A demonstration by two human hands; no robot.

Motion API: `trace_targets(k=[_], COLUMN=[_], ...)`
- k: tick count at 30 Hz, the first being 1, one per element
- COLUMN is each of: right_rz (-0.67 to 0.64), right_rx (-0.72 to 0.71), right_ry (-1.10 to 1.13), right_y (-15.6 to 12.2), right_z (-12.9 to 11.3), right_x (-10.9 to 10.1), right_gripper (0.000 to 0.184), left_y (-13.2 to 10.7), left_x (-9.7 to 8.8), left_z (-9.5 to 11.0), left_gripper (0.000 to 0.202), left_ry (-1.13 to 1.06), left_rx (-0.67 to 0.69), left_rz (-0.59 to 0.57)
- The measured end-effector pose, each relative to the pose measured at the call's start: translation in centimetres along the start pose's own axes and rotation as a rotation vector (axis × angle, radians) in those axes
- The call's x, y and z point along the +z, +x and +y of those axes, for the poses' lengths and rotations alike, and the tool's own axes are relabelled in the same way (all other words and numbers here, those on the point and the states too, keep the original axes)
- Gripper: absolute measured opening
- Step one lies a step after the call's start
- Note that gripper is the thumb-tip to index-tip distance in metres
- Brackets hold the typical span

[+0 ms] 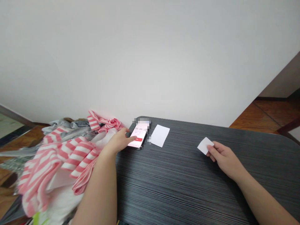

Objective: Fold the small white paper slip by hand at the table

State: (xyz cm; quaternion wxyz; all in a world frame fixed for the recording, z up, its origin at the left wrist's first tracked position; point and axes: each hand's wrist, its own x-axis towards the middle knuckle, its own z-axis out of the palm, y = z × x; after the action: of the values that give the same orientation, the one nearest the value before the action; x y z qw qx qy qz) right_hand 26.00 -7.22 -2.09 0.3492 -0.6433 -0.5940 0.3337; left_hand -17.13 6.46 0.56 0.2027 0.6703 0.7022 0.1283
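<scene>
My left hand point(119, 139) is at a smartphone point(135, 143) by the table's left edge. Its thumb rests on the lit screen at a red button, and its fingers curl at the phone's left side, partly hidden. Timer digits show above the button; the phone's upper end is blurred out. A blank white sheet of paper point(160, 136) lies flat just right of the phone. Farther right, my right hand point(221, 155) pinches a smaller white card point(204, 146) between thumb and fingers, above the tabletop. What is on the card's other side is hidden.
The dark wood-grain table point(168, 181) stands against a pale wall point(150, 62). Left of it is a heap of pink-and-white striped fabric point(79, 153) with clear plastic wrapping, close to my left forearm. Brown flooring point(262, 114) shows beyond the table at right.
</scene>
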Motion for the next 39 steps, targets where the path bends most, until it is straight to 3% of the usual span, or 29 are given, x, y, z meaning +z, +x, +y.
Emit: trace_targets(k=[14, 26, 32, 39], right_rz=[0.012, 0.065, 0.125, 0.15], right_rx=[-0.008, -0.007, -0.046, -0.05], right_ry=[0.028, 0.296, 0.42, 0.347], right_y=[-0.1, 0.1, 0.3, 0.0], right_z=[-0.5, -0.1, -0.5, -0.3], right_x=[0.1, 1.0, 1.3, 0.8], right_gripper=[0.038, 0.027, 0.043, 0.025], left_y=[0.6, 0.2, 0.1, 0.1], left_x=[0.7, 0.5, 0.4, 0.3], left_z=[-0.7, -0.4, -0.2, -0.2], left_gripper=[0.066, 0.064, 0.062, 0.063], left_ry=[0.031, 0.027, 0.017, 0.025], left_rx=[0.016, 0.002, -0.002, 0.003], left_rz=[-0.013, 0.005, 0.008, -0.002])
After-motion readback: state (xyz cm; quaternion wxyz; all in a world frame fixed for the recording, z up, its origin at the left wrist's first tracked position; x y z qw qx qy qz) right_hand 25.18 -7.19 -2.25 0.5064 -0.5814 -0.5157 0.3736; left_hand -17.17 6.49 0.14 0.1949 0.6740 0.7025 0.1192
